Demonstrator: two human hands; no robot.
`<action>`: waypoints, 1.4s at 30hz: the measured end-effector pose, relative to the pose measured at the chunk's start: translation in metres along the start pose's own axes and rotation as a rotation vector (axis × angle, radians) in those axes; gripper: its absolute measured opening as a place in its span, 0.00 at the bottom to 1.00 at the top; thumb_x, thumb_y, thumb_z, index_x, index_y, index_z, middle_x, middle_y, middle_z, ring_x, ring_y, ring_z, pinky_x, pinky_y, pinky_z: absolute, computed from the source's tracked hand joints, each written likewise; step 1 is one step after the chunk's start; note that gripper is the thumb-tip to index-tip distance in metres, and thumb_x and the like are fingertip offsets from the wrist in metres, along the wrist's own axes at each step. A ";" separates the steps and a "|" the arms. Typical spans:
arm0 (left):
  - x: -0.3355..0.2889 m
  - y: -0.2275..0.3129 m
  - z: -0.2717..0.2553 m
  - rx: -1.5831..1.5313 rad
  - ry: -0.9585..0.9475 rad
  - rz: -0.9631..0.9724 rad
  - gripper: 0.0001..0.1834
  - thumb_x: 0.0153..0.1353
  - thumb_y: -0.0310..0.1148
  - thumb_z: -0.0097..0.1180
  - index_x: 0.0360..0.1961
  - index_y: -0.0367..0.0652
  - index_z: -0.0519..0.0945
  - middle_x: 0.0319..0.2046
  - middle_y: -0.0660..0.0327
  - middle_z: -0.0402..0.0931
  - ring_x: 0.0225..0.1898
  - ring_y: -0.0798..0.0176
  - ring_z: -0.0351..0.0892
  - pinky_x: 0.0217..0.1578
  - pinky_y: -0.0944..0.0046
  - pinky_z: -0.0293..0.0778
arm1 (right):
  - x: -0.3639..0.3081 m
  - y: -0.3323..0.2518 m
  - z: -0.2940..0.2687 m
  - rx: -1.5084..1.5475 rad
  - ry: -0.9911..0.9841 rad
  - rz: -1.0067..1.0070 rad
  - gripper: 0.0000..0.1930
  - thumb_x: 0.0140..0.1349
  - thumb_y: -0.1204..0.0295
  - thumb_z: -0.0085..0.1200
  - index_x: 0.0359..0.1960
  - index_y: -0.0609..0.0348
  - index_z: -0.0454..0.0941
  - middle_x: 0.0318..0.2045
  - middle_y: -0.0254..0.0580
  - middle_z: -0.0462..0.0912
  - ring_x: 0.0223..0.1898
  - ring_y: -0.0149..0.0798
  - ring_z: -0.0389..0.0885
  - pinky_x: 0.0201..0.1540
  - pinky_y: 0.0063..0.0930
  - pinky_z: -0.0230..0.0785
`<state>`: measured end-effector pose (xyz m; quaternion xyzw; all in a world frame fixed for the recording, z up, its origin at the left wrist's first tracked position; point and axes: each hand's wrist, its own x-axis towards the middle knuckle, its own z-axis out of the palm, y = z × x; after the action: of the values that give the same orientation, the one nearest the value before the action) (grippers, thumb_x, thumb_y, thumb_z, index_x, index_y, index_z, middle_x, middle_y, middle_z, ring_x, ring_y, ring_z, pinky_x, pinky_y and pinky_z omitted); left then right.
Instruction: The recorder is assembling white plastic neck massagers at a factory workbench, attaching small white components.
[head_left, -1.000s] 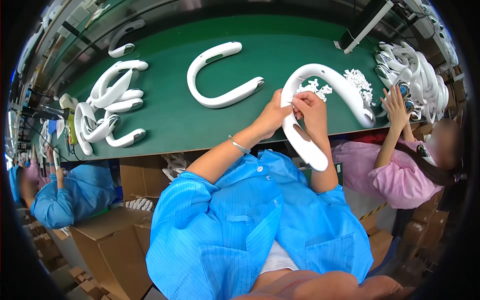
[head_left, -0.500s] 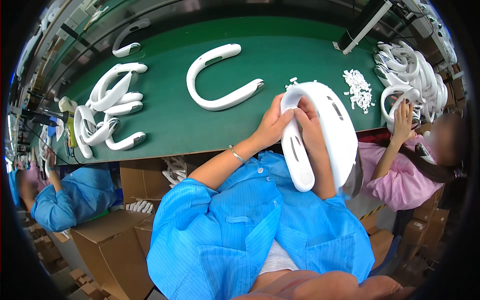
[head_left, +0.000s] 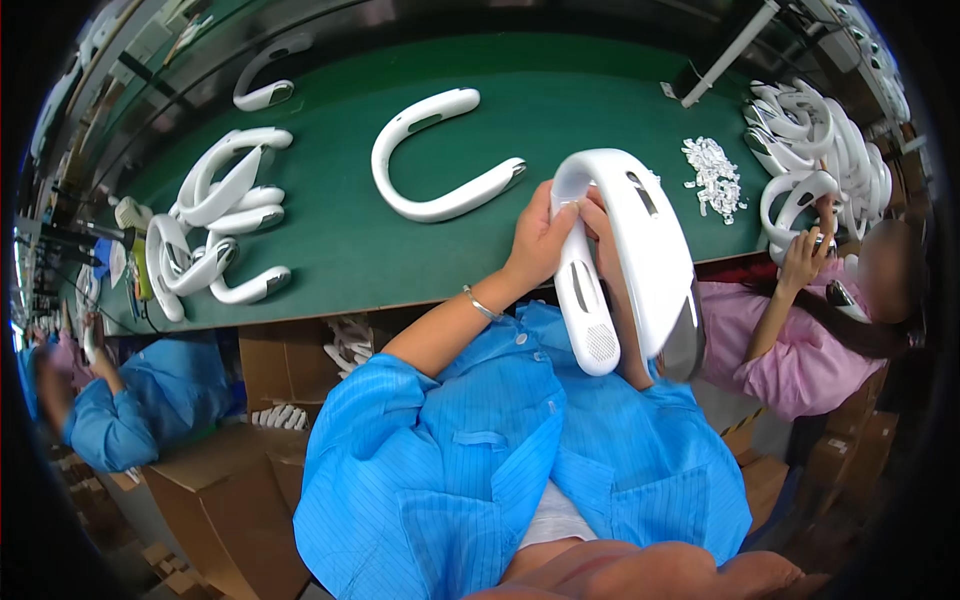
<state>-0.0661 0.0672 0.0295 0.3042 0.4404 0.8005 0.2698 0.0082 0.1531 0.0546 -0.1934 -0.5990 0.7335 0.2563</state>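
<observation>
A white U-shaped neck fan (head_left: 655, 265) is held up in front of my chest, over the table's near edge. My left hand (head_left: 538, 240) grips the inner side of its curve, thumb pressed on the band near a slot. Inside the U, my right hand (head_left: 597, 222) is closed on the same band, its thumb close to the left one; the outer arm of the fan hides part of it. The fan's end with small perforations (head_left: 600, 343) points toward me. Beyond my hands, another white neck fan (head_left: 448, 206) lies flat on the green table (head_left: 340, 240).
Neck fans (head_left: 207, 205) are stacked at the left, and a larger pile (head_left: 855, 165) stands at the right. Small white parts (head_left: 713, 178) lie heaped near that pile. Co-workers in pink (head_left: 770, 350) and blue (head_left: 150, 395) sit either side. A cardboard box (head_left: 225, 480) is low left.
Both hands have brought the neck fan slightly left, and its arms hang a little higher. The pink-sleeved co-worker's hand has shifted on the right pile.
</observation>
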 end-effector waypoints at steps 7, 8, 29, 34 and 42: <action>-0.006 -0.043 -0.036 -0.125 0.014 -0.370 0.18 0.63 0.29 0.48 0.53 0.36 0.68 0.43 0.59 0.76 0.41 0.70 0.76 0.41 0.71 0.73 | 0.016 0.022 -0.009 0.047 -0.108 0.078 0.13 0.61 0.71 0.51 0.44 0.65 0.77 0.28 0.33 0.78 0.27 0.22 0.73 0.30 0.16 0.67; -0.005 -0.027 -0.033 0.040 0.022 -0.411 0.19 0.62 0.30 0.50 0.54 0.37 0.68 0.43 0.59 0.76 0.42 0.69 0.76 0.41 0.70 0.73 | 0.013 0.017 -0.013 0.021 -0.085 0.083 0.12 0.61 0.70 0.50 0.41 0.65 0.78 0.27 0.33 0.79 0.26 0.22 0.73 0.29 0.16 0.67; 0.027 0.001 0.025 0.042 -0.071 -0.389 0.13 0.63 0.31 0.49 0.46 0.34 0.71 0.31 0.60 0.75 0.26 0.72 0.74 0.25 0.73 0.72 | 0.001 0.007 -0.037 0.052 0.037 -0.034 0.13 0.66 0.68 0.44 0.44 0.63 0.77 0.28 0.29 0.77 0.27 0.21 0.71 0.29 0.15 0.65; 0.033 0.003 0.037 -0.172 -0.059 -0.522 0.11 0.61 0.30 0.53 0.41 0.35 0.74 0.30 0.59 0.76 0.26 0.69 0.77 0.27 0.71 0.75 | -0.013 0.002 -0.046 0.118 0.083 -0.004 0.15 0.67 0.70 0.43 0.52 0.63 0.71 0.35 0.32 0.77 0.34 0.21 0.72 0.35 0.17 0.65; 0.056 -0.015 0.044 -0.349 -0.078 -0.690 0.12 0.63 0.28 0.49 0.45 0.32 0.69 0.38 0.50 0.75 0.36 0.57 0.79 0.33 0.59 0.81 | -0.041 -0.013 -0.060 0.194 0.275 -0.008 0.25 0.66 0.67 0.44 0.63 0.59 0.55 0.44 0.45 0.77 0.42 0.31 0.79 0.38 0.23 0.75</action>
<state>-0.0689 0.1372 0.0495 0.1180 0.3634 0.7134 0.5875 0.0780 0.1772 0.0535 -0.2641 -0.4854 0.7535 0.3562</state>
